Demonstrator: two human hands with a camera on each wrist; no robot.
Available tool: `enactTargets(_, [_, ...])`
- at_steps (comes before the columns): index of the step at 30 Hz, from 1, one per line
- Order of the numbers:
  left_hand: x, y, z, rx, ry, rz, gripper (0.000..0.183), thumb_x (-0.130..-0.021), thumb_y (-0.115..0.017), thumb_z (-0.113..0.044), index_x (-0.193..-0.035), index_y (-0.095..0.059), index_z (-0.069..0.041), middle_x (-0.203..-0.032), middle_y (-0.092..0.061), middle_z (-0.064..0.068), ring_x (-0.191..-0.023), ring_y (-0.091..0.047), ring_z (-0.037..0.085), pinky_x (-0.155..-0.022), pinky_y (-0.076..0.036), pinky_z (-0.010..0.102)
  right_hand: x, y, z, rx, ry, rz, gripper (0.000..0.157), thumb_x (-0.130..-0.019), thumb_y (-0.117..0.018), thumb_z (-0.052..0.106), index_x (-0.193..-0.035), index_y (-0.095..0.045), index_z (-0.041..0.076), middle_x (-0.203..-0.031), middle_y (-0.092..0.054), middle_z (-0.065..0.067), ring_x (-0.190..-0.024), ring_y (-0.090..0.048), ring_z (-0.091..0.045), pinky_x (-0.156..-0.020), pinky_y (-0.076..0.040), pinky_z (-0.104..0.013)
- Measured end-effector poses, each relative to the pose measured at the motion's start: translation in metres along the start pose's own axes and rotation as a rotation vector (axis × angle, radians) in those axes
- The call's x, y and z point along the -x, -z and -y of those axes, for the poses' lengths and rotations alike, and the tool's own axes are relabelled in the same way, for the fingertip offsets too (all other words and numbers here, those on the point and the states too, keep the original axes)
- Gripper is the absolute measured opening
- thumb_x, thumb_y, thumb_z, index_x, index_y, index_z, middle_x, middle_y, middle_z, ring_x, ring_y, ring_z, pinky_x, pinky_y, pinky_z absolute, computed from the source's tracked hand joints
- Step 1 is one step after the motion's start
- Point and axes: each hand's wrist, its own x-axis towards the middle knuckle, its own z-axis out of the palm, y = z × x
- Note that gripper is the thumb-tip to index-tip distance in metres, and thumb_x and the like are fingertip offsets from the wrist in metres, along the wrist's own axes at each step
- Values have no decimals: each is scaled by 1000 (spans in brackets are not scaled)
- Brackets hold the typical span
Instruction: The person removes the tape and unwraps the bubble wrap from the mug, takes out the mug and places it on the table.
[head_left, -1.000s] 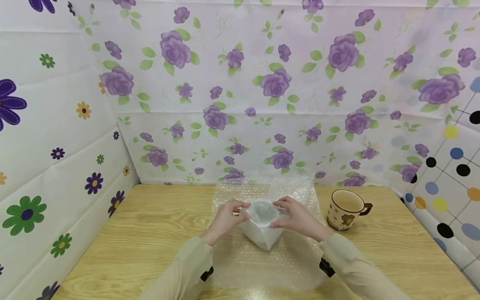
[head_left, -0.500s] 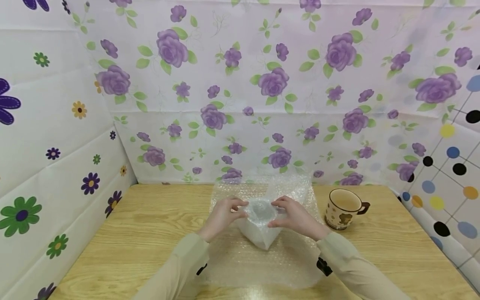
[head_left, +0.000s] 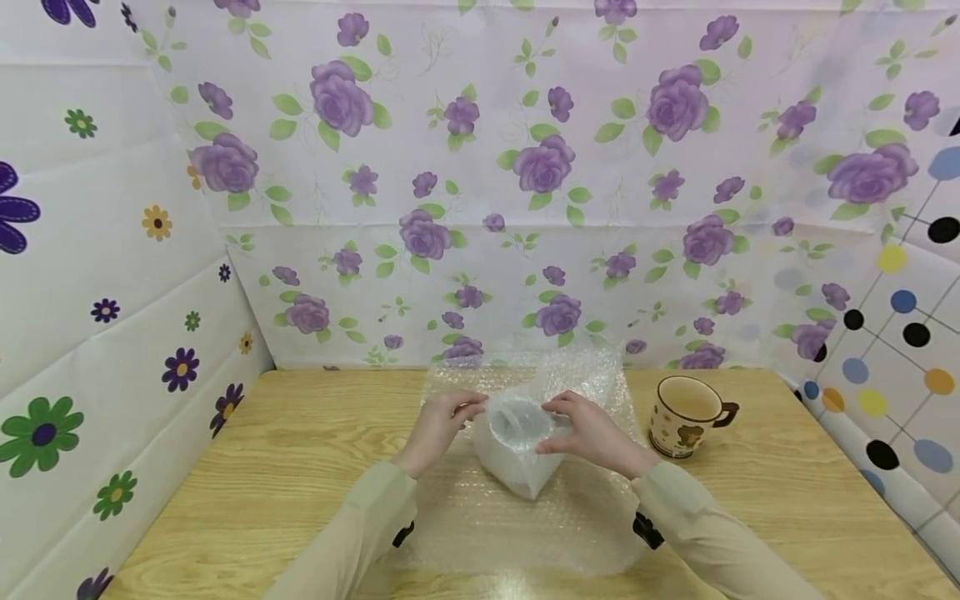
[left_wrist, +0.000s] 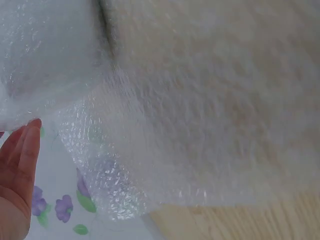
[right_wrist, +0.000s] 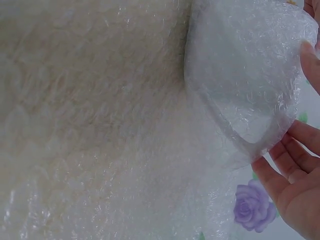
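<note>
A bundle point(head_left: 519, 467) in translucent bubble wrap stands upright mid-table in the head view, a pale round opening in its top. What lies inside is hidden. My left hand point(head_left: 442, 425) is at the bundle's upper left edge, thumb and forefinger close together on the wrap; in the left wrist view its fingertips point(left_wrist: 35, 124) meet the wrap's edge. My right hand point(head_left: 588, 433) holds the right side, forefinger by the far rim and thumb in front. In the right wrist view, its fingers point(right_wrist: 270, 180) support the wrap point(right_wrist: 245, 85) from the side opposite the thumb.
A flat bubble wrap sheet point(head_left: 480, 537) spreads under the bundle, its far end reaching the table's back edge. Right of it stands a cream mug point(head_left: 678, 429) with a brown handle. Floral cloth point(head_left: 547, 167) walls off the back and sides of the wooden table point(head_left: 300, 467).
My left thumb has drawn up and back toward the forefinger, baring the bundle's left side. My right hand keeps its hold. The view has shifted slightly; the mug has stayed put.
</note>
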Motion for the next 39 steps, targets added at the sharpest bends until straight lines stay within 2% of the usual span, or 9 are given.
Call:
enactTargets(5, [0, -1, 3, 70, 108, -83, 16, -89, -56, -8, -98, -67, -1, -89, -65, 9, -68, -62, 25, -58, -52, 31, 1, 0, 0, -7, -8, 4, 70, -66, -78, 41, -117, -57, -2, -107, -53, -7, -97, -52, -24, -83, -44, -39])
enactTargets(10, [0, 1, 6, 101, 222, -164, 18, -92, -53, -9, -97, -64, 4, -85, -63, 14, -66, -62, 30, -57, -53, 32, 1, 0, 1, -20, -14, 8, 70, -66, -78, 42, -116, -57, -3, -108, -54, -8, -98, -52, -26, -84, -44, -40])
enactTargets(18, [1, 8, 19, 172, 329, -223, 18, -92, -53, -6, -97, -63, 8, -75, -58, 17, -56, -61, 29, -51, -53, 32, -1, -1, -1, -10, -5, -2, 70, -65, -77, 42, -114, -58, -4, -105, -55, -9, -96, -52, -27, -84, -44, -41])
enactTargets(22, [3, 11, 25, 149, 390, -233, 21, -92, -54, -10, -98, -64, 7, -71, -60, 16, -53, -60, 28, -50, -52, 33, 0, -2, -1, -7, -6, -5, 70, -65, -77, 42, -114, -58, -4, -105, -55, -9, -96, -52, -27, -83, -44, -41])
enactTargets(25, [4, 13, 27, 90, 439, -243, 20, -91, -57, -14, -91, -66, 4, -68, -61, 14, -53, -59, 29, -46, -50, 34, 1, -2, -2, -18, -10, -1, 70, -66, -77, 42, -115, -58, -4, -106, -54, -9, -97, -52, -27, -84, -44, -41])
enactTargets(27, [4, 14, 27, 60, 455, -244, 19, -89, -59, -14, -84, -66, 3, -67, -62, 14, -52, -60, 29, -44, -50, 33, 1, -3, -2, -19, -9, 1, 70, -66, -77, 42, -115, -57, -4, -106, -54, -9, -97, -52, -27, -84, -43, -41])
enactTargets(30, [4, 14, 27, 50, 432, -232, 14, -87, -61, -10, -80, -65, 2, -68, -62, 13, -50, -59, 25, -44, -49, 31, 1, -3, -2, -9, -4, 1, 70, -66, -77, 42, -114, -57, -4, -106, -54, -10, -97, -52, -27, -84, -44, -41])
enactTargets(35, [3, 11, 27, 19, 370, -223, 8, -84, -61, -2, -88, -66, 2, -74, -62, 9, -49, -59, 20, -42, -48, 26, 1, -3, -2, -5, -1, -2, 69, -66, -77, 41, -114, -57, -4, -107, -54, -10, -97, -52, -27, -84, -43, -40])
enactTargets(39, [4, 9, 27, -5, 396, -213, 17, -83, -59, 2, -98, -65, 3, -79, -63, 9, -49, -59, 21, -40, -46, 24, 1, -2, -1, -11, 0, 2, 69, -66, -77, 41, -115, -57, -5, -107, -54, -11, -98, -51, -28, -85, -43, -41])
